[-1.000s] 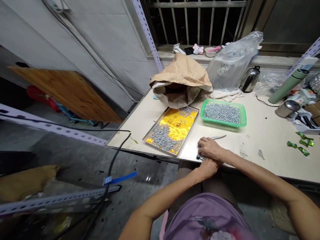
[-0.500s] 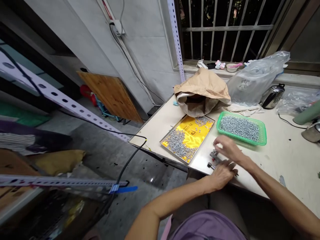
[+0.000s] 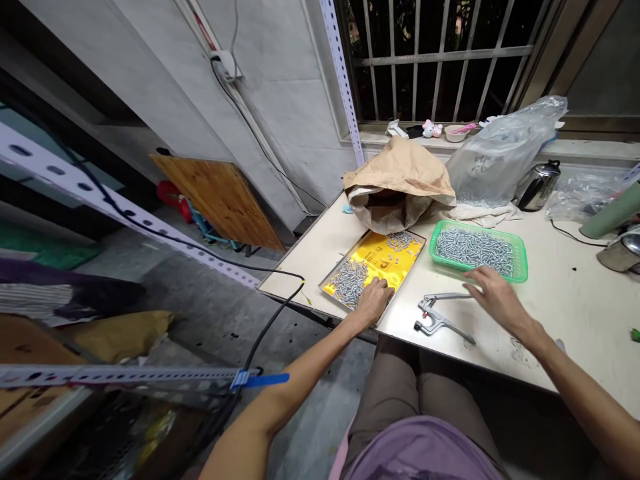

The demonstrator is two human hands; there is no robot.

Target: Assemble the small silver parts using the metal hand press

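Observation:
My left hand (image 3: 374, 301) is in the shallow tray (image 3: 356, 252) with a yellow lining, at its near right edge. Its fingers are curled down beside a heap of small silver metal pieces (image 3: 349, 281), and the tips are hidden. Snap-fastener-type pliers (image 3: 443, 320) lie on the table with their handles spread. Above the end of the upper handle hovers my right hand (image 3: 500, 303), fingers apart, close to the near rim of a green plastic basket (image 3: 523, 257). That basket is filled with small silver metal pieces (image 3: 473, 248).
Behind the tray stands an open brown paper bag (image 3: 407, 170). A clear plastic bag (image 3: 497, 167), a metal kettle (image 3: 539, 187) and a green cylinder (image 3: 613, 210) line the back. A black cable (image 3: 273, 317) crosses the table's left corner.
My left hand has left the pliers and moved left into the tray. My right hand has shifted right, toward the basket. The pliers now lie uncovered with handles apart.

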